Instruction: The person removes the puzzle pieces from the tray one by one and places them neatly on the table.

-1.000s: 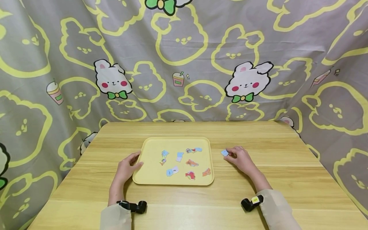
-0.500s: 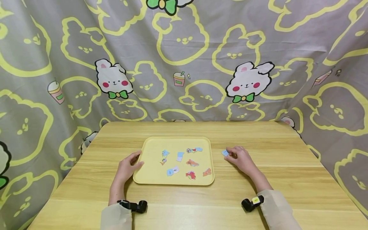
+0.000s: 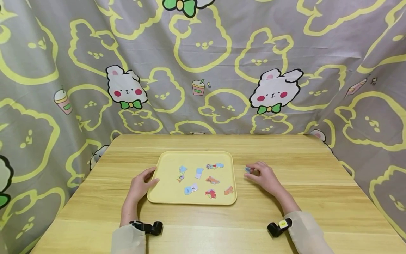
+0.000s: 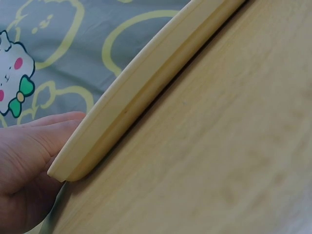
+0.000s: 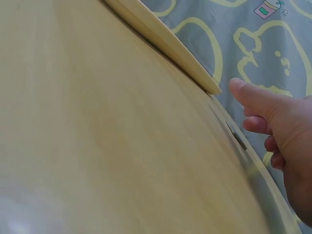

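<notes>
At the left edge of a yellow tray (image 3: 171, 199), my left hand (image 3: 138, 186) holds the rim, its thumb lying over the edge. The left wrist view shows that hand (image 4: 29, 156) against the tray's corner (image 4: 92, 131). To the right of the tray, my right hand (image 3: 262, 176) hovers with thumb and fingers spread around a small blue puzzle piece (image 3: 247, 170), partly hidden by the fingers. In the right wrist view the flat piece (image 5: 236, 135) lies on the table, apart from the right hand (image 5: 287, 131).
On the tray lie several colourful pieces: blue-and-white ones (image 3: 191, 189), an orange one (image 3: 212, 180), a red one (image 3: 210, 194) and another orange one (image 3: 228, 190) by the right rim. A printed curtain (image 3: 203, 70) stands behind the wooden table (image 3: 203, 225).
My right hand has shifted slightly left over the blue piece and spread its fingertips, covering more of it. The left hand and tray have stayed in place.
</notes>
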Tool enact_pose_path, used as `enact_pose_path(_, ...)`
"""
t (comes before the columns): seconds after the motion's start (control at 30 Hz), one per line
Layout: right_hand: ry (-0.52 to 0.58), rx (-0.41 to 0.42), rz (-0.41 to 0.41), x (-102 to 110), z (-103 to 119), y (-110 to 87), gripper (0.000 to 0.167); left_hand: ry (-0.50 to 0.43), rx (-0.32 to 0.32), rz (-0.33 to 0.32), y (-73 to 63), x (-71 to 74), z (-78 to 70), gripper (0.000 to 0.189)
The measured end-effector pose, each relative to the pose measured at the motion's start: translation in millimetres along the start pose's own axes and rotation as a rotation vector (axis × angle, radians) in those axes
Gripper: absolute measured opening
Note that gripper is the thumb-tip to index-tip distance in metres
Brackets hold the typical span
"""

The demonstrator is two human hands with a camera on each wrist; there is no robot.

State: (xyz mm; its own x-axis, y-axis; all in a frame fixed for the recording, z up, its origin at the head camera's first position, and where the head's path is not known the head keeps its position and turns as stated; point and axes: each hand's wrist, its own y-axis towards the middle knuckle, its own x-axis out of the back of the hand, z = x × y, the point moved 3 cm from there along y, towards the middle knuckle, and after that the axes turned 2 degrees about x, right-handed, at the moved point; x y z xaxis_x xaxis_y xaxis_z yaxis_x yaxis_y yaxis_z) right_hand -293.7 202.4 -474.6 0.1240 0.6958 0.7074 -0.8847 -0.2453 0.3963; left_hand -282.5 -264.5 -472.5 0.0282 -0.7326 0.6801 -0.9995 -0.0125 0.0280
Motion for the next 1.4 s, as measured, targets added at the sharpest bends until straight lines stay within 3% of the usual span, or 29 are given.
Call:
enact_pose_path(1.07, 0.09, 0.082, 0.039, -29, 32, 11.5, 0.039, 0.004, -0.006, -0.008, 1.2, -0.3, 1.5, 0.055)
enact_pose_path(1.4, 0.104, 0.142, 0.064, -40, 45, 15.3, 0.04, -0.013, 0.004, -0.01, 1.9, -0.5, 3.4, 0.055)
